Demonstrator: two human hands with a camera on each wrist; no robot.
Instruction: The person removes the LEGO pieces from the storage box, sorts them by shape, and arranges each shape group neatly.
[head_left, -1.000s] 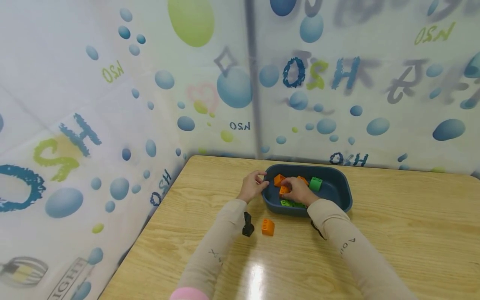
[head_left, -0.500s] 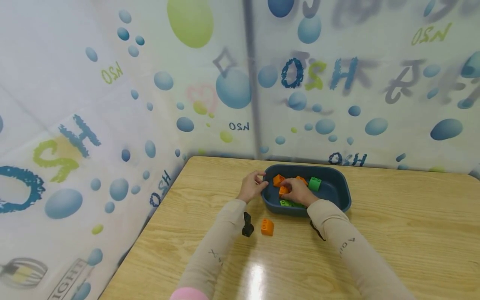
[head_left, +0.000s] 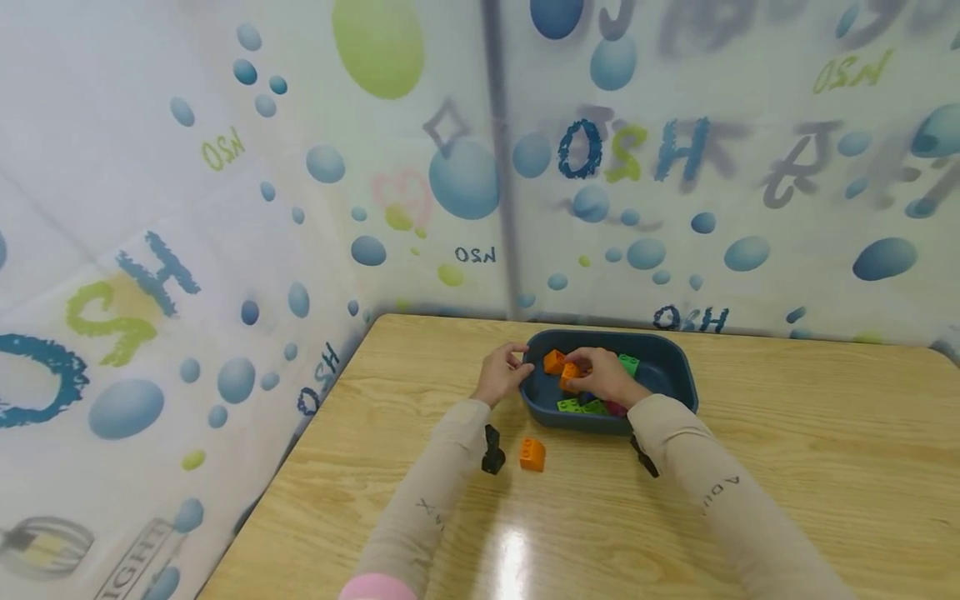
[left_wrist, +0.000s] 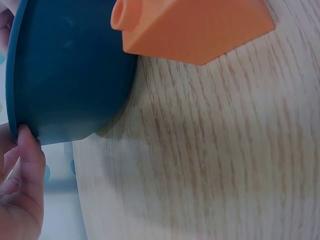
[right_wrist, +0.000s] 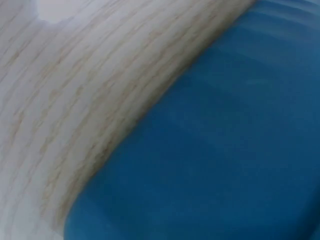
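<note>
A dark blue bin stands on the table with several toy building blocks inside. At its left end, my left hand pinches the rim, the thumb against the outer wall in the left wrist view. Inside the bin, my right hand holds an orange block between thumb and fingers. Another orange block lies just left of it. Light green blocks lie along the near wall, and a green block is partly behind the right hand. The right wrist view shows only the bin's wall and table.
One orange block with a slanted side sits on the wooden table in front of the bin. Black devices hang at both wrists, one close to that block. A patterned curtain rises behind the table's far edge.
My right hand has shifted slightly right and up, still holding the orange block. A reddish block under it now shows more. The left hand stays at the bin's rim.
</note>
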